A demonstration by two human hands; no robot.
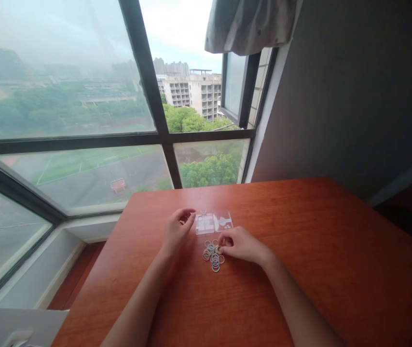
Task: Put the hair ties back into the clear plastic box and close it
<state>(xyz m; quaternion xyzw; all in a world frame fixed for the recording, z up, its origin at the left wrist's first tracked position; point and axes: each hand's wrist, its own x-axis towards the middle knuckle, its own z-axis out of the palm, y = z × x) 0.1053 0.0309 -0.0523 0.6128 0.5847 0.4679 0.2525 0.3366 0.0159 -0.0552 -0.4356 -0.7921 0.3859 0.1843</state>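
A clear plastic box lies opened out flat on the table, its lid folded to the right. At least one ring shows inside the left part. My left hand is at the box's left edge, thumb and forefinger closed together at its corner. Just in front of the box is a loose pile of small pale rings, greenish, bluish and yellowish, many overlapping. My right hand reaches the pile's right side, fingers pinched at a yellowish ring; the fingertips partly hide it.
The reddish-brown wooden table reaches to a window with dark frames. A grey curtain hangs above, beside a partly open pane. A plain wall rises at the right. A white ledge runs along the left.
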